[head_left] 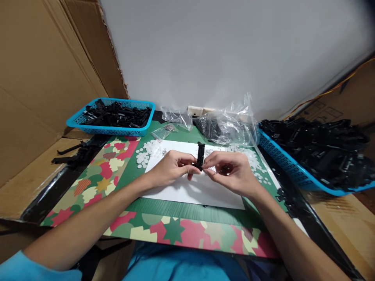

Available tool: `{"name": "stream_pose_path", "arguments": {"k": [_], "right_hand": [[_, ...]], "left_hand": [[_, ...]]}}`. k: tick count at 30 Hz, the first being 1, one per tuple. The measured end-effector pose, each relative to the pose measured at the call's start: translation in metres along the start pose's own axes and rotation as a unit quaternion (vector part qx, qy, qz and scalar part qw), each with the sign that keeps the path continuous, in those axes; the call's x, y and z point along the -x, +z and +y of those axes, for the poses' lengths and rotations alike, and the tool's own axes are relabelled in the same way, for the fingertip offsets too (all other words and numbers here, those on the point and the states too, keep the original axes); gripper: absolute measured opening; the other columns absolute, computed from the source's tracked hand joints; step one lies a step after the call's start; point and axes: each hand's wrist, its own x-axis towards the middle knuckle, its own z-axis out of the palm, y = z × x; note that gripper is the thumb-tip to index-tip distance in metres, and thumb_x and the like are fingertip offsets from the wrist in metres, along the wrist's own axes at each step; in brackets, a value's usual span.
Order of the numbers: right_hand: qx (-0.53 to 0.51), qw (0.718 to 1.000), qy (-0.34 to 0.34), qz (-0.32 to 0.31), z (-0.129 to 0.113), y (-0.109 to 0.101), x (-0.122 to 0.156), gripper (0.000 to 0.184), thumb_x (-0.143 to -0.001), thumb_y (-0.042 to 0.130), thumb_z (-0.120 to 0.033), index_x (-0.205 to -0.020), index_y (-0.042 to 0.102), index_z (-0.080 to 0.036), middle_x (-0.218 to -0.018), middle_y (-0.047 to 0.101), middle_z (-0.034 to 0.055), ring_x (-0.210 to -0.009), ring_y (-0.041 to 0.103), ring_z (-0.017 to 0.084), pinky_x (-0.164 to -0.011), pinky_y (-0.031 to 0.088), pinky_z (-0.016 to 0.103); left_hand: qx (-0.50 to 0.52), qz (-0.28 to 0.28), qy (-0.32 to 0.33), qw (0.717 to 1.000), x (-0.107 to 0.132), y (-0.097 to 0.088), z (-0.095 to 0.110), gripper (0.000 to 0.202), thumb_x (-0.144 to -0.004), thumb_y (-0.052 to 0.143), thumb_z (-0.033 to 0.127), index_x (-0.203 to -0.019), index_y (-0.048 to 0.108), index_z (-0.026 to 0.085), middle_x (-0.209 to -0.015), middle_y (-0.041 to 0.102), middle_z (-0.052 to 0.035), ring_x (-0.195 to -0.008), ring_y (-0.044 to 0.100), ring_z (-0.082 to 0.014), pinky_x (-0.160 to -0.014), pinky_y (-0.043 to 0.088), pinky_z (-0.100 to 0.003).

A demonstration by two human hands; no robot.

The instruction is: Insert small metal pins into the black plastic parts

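A small black plastic part [200, 154] stands upright between both hands, over a white sheet of paper [193, 191]. My left hand [172, 166] pinches its lower end from the left with fingers closed. From the right, my right hand [231, 169] has its fingertips pressed together against the same part; whether they also hold some small piece I cannot make out. White round discs [146, 153] lie scattered at the sheet's upper left and right.
A blue basket [88, 119] of black parts sits at the back left. A larger blue basket [290, 166] heaped with black parts is at the right. Clear plastic bags [231, 125] lie behind the sheet. Cardboard walls stand left. Loose black parts [73, 154] lie at the left edge.
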Motion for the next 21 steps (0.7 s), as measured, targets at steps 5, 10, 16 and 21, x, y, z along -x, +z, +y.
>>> {"name": "stream_pose_path", "arguments": {"k": [5, 10, 16, 21], "right_hand": [[0.096, 0.995, -0.025, -0.02, -0.008, -0.003, 0.001, 0.006, -0.09, 0.074, -0.015, -0.087, 0.075, -0.02, -0.083, 0.075, 0.0029, -0.053, 0.044, 0.008, -0.046, 0.033, 0.024], [0.127, 0.989, -0.06, -0.036, -0.01, -0.004, 0.002, 0.012, -0.088, 0.069, -0.01, -0.085, 0.073, -0.021, -0.082, 0.075, 0.0028, -0.059, 0.054, 0.01, -0.049, 0.038, 0.023], [0.095, 0.992, -0.076, -0.036, -0.011, -0.003, 0.001, 0.013, -0.086, 0.072, -0.009, -0.08, 0.072, -0.02, -0.085, 0.077, 0.0044, -0.063, 0.06, 0.012, -0.05, 0.04, 0.024], [0.068, 0.995, -0.059, -0.03, -0.012, -0.001, 0.0, 0.013, -0.088, 0.072, -0.012, -0.077, 0.073, -0.02, -0.08, 0.078, 0.0049, -0.062, 0.062, 0.013, -0.048, 0.038, 0.025]], "left_hand": [[-0.016, -0.009, -0.005, 1.0, 0.0, 0.0, 0.001, 0.033, -0.098, 0.072, 0.036, -0.073, 0.072, 0.014, -0.068, 0.064, -0.0005, -0.067, 0.052, -0.0114, -0.063, 0.038, -0.023], [-0.02, -0.017, -0.014, 1.0, 0.0, 0.0, 0.0, 0.032, -0.097, 0.072, 0.036, -0.074, 0.073, 0.014, -0.069, 0.064, -0.0011, -0.068, 0.053, -0.0123, -0.065, 0.04, -0.024], [-0.016, -0.025, -0.017, 0.999, 0.0, 0.001, 0.003, 0.034, -0.097, 0.072, 0.037, -0.072, 0.071, 0.014, -0.067, 0.064, -0.0008, -0.065, 0.053, -0.0115, -0.063, 0.04, -0.023], [0.015, -0.052, -0.022, 0.998, 0.0, -0.001, 0.003, 0.03, -0.095, 0.076, 0.037, -0.076, 0.071, 0.014, -0.064, 0.063, 0.0004, -0.062, 0.056, -0.0108, -0.061, 0.041, -0.021]]}}
